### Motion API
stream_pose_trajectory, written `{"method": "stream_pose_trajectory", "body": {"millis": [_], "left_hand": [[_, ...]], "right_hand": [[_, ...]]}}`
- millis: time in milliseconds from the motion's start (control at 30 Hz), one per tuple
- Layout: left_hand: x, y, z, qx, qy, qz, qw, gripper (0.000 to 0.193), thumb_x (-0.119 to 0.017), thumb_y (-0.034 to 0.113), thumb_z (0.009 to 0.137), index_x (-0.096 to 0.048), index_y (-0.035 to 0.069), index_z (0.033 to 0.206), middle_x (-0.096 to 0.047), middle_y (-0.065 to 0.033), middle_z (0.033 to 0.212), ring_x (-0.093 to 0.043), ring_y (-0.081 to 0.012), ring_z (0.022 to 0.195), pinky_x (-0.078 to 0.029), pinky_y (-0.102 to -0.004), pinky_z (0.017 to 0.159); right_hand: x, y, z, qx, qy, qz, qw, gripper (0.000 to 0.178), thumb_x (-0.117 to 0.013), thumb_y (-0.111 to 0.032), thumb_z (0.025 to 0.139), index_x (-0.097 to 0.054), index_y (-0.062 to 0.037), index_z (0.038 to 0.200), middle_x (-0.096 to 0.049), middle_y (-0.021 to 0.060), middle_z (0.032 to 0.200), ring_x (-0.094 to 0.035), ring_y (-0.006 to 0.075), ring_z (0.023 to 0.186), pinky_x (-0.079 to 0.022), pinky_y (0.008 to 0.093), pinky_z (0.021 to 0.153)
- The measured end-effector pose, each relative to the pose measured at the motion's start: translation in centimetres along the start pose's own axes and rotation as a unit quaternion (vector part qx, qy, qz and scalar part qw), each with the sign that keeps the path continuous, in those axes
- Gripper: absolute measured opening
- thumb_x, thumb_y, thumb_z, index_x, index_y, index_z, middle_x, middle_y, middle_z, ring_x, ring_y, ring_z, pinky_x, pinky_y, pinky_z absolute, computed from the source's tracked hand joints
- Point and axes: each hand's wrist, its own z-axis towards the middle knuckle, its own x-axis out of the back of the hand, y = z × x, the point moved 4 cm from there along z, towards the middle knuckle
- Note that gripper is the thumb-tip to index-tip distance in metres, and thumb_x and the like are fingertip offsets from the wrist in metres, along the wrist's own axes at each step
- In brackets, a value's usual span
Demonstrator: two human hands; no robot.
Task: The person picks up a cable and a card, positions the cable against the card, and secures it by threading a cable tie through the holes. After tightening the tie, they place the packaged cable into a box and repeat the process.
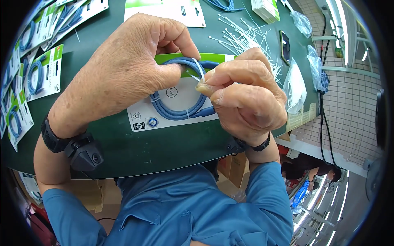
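Note:
A coiled blue braided cable point(170, 116) lies on a white and green backing card point(141, 119) in front of me. Small white ties circle the coil at its left and bottom. At its upper right a white cable tie point(200, 69) loops round the strands. My left hand point(119, 69) reaches over from the left, thumb and forefinger closed on the top of the coil. My right hand point(252, 96) pinches the tie's end between thumb and forefinger, beside the cable's dark blue plug point(208, 64).
Many loose white cable ties point(250, 35) are scattered beyond my right hand. A phone point(285, 47) and a clear plastic bag point(294, 88) lie at the right. Carded cables point(43, 74) pile up at the left, and a stack of cards point(264, 10) stands at the back.

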Motion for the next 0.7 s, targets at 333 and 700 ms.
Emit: {"method": "stream_pose_trajectory", "body": {"millis": [333,700], "left_hand": [[0.06,0.44,0.07,-0.006,-0.009,-0.029,1.000,0.026,-0.057,-0.006,0.077,-0.071,-0.004,0.099,-0.072,-0.0075,0.095,-0.069,-0.0112,0.093,-0.057,-0.0258,0.091],[0.05,0.30,-0.09,-0.032,0.006,-0.011,0.999,0.027,-0.057,-0.007,0.077,-0.071,-0.004,0.099,-0.072,-0.0070,0.094,-0.069,-0.0111,0.093,-0.057,-0.0252,0.090]], "right_hand": [[-0.09,0.38,-0.17,-0.006,0.009,-0.002,1.000,0.034,-0.087,0.001,0.071,-0.067,-0.0167,0.091,-0.074,0.0056,0.097,-0.060,0.0165,0.075,-0.046,0.0296,0.064],[-0.39,0.59,-0.17,0.002,0.010,-0.009,1.000,0.033,-0.087,0.004,0.069,-0.068,-0.0140,0.089,-0.074,0.0056,0.092,-0.062,0.0176,0.075,-0.047,0.0294,0.064]]}}
